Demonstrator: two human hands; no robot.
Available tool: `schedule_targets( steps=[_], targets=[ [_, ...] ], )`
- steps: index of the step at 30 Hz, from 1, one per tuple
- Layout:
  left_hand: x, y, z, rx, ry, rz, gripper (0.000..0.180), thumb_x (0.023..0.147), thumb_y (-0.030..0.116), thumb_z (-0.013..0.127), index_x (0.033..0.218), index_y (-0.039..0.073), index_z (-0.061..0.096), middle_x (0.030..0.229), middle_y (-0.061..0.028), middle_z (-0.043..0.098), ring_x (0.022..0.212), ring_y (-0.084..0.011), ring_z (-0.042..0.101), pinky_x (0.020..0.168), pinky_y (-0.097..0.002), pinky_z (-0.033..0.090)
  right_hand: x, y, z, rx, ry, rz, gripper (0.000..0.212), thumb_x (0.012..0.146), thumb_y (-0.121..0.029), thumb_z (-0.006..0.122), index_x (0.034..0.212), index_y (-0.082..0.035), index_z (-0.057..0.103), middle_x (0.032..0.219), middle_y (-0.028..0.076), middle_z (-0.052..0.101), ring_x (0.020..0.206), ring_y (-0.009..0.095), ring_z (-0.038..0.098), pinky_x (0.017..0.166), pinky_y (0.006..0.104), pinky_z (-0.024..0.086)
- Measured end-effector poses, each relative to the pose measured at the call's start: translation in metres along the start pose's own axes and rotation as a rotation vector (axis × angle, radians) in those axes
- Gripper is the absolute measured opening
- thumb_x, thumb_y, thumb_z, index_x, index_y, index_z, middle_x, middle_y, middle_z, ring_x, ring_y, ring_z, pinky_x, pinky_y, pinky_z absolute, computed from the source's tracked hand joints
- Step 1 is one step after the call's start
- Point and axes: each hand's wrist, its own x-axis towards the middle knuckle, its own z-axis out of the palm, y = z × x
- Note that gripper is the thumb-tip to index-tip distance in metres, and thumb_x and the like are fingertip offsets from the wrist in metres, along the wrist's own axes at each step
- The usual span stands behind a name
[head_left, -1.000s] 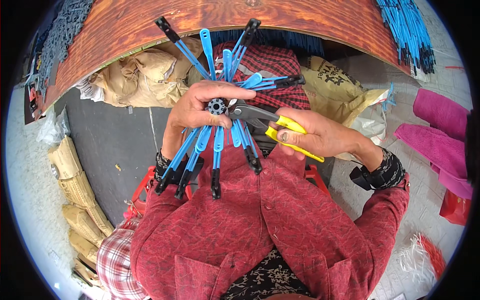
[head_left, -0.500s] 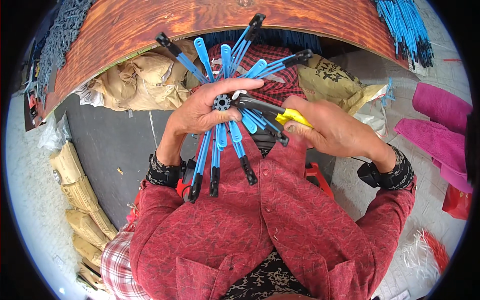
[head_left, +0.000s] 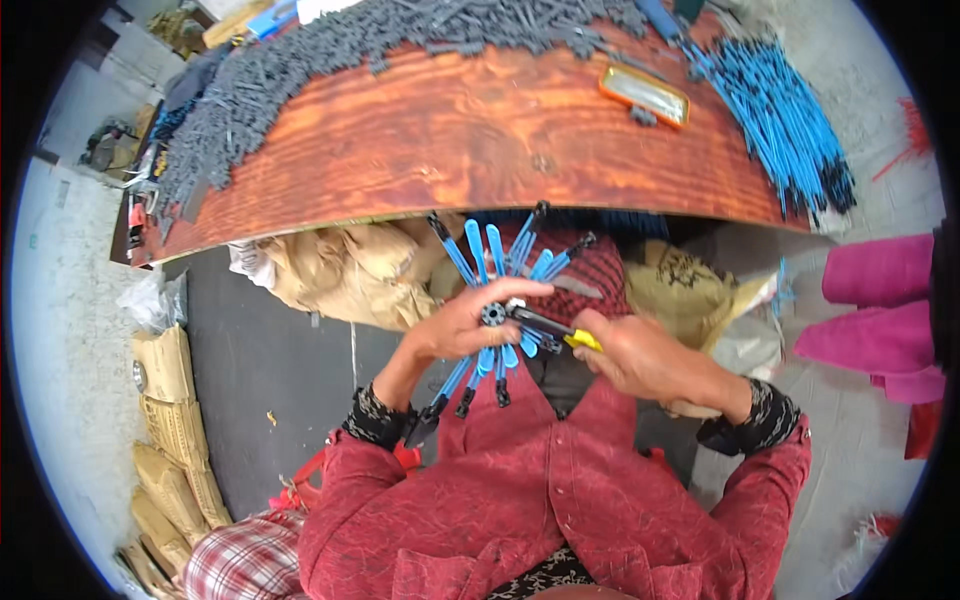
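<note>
Holding a radial assembly of blue ribs (head_left: 490,300), the left hand (head_left: 462,325) closes its fingers around a small dark hub (head_left: 493,314) at the centre, with the thumb laid across the top. The ribs fan outward from this hub like spokes: one group points up and away from the person toward the table edge, and another hangs down toward the person's lap, each ending in a black tip. The assembly therefore has no single heading; its longest spread runs roughly from upper right to lower left, and it sits in mid-air below the table edge, above the knees.

The right hand (head_left: 645,358) is wrapped in a tight grip around the yellow handles of a pair of pliers (head_left: 548,328). The long axis of the pliers lies nearly level, slightly tilted, with the dark nose pointing left and meeting the hub just beside the left thumb. Whether the nose actually pinches a part cannot be told.

Beyond the hands lies a reddish wooden table (head_left: 480,150). It carries a heap of dark grey parts (head_left: 330,50), a bundle of loose blue rods (head_left: 790,110) at its right end, and a flat orange case (head_left: 645,93). Tan sacks (head_left: 350,270) lie beneath the table.
</note>
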Motion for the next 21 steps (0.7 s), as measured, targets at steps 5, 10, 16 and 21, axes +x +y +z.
schedule_targets(
  steps=[5,10,16,21],
  targets=[
    [-0.006,0.019,-0.003,-0.092,0.049,-0.054,0.07,0.091,0.023,0.074,0.151,0.007,0.043,0.133,-0.0057,0.055,0.105,-0.0136,0.055,0.097,-0.0309,0.045,0.005,-0.003,-0.013,0.011,-0.007,-0.005,0.025,0.094,-0.018,0.064,0.111,-0.003,0.052,0.077,0.022,0.065,0.072,0.043,0.066,0.06,0.0512,0.049],
    [-0.04,0.023,-0.023,-0.091,0.539,0.061,0.047,0.082,0.009,0.075,0.127,0.004,0.065,0.107,-0.0098,0.07,0.098,-0.0173,0.066,0.087,-0.0324,0.054,-0.003,-0.01,-0.049,0.571,0.252,0.044,0.019,0.101,-0.012,0.054,0.116,-0.001,0.052,0.079,0.008,0.065,0.067,0.014,0.065,0.062,0.0304,0.053],
    [-0.014,0.004,-0.052,0.445,0.95,0.18,0.02,0.097,0.015,0.057,0.108,0.002,0.067,0.093,-0.0125,0.069,0.078,-0.0237,0.067,0.069,-0.0342,0.055,0.013,0.018,-0.055,0.755,0.542,0.096,0.019,0.105,-0.018,0.048,0.117,-0.002,0.049,0.082,0.007,0.061,0.067,0.012,0.062,0.06,0.0275,0.052],
    [0.008,-0.08,-0.047,0.157,0.79,0.223,0.032,0.104,0.023,0.053,0.095,-0.002,0.07,0.082,-0.0085,0.068,0.072,-0.0142,0.063,0.067,-0.0294,0.05,0.042,0.059,0.018,0.588,0.458,0.026,0.017,0.101,-0.014,0.054,0.113,-0.002,0.054,0.079,0.008,0.067,0.066,0.015,0.066,0.062,0.0313,0.054]
  ],
)
